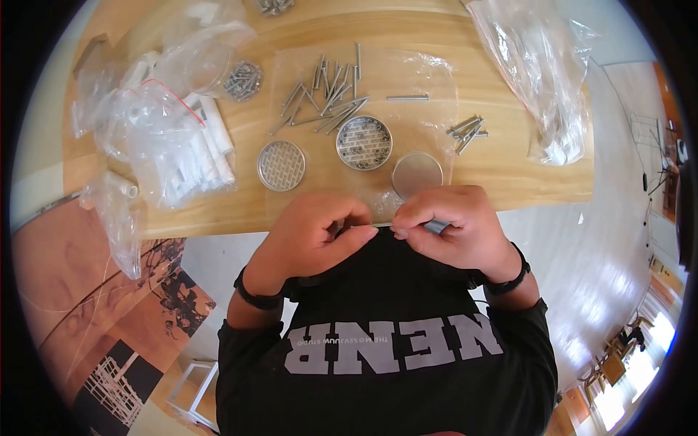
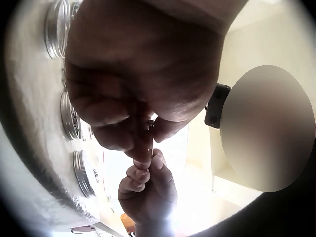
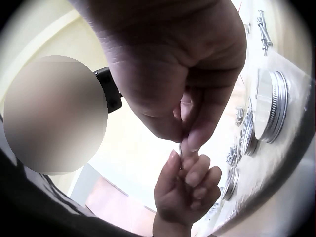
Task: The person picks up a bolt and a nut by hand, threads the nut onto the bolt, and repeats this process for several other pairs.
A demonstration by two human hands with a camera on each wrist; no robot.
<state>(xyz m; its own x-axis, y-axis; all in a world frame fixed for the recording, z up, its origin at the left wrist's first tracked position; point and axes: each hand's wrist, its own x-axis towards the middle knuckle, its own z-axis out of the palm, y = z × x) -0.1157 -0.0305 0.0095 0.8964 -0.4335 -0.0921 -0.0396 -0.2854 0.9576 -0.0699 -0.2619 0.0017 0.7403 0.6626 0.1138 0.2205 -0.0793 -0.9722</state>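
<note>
Both hands meet at the table's near edge, in front of the dark shirt. A thin metal screw [image 3: 180,149] spans the small gap between the fingertips. My left hand [image 1: 313,232] pinches one end between thumb and fingers, and my right hand [image 1: 454,225] pinches the other; the fingers hide most of it. Just beyond the hands stand a round tin [image 1: 364,144] with small metal pieces inside, a patterned round disc [image 1: 281,166] to the left, and a plain silver round lid [image 1: 416,176] close to the right hand's knuckles.
Loose long screws [image 1: 331,91] lie scattered on a clear plastic sheet [image 1: 429,73]. A smaller screw pile [image 1: 467,132] sits to the right. Plastic bags of white tubes [image 1: 211,138] cover the left side; another clear bag [image 1: 542,80] lies at right. A container of screws [image 1: 243,81] stands behind.
</note>
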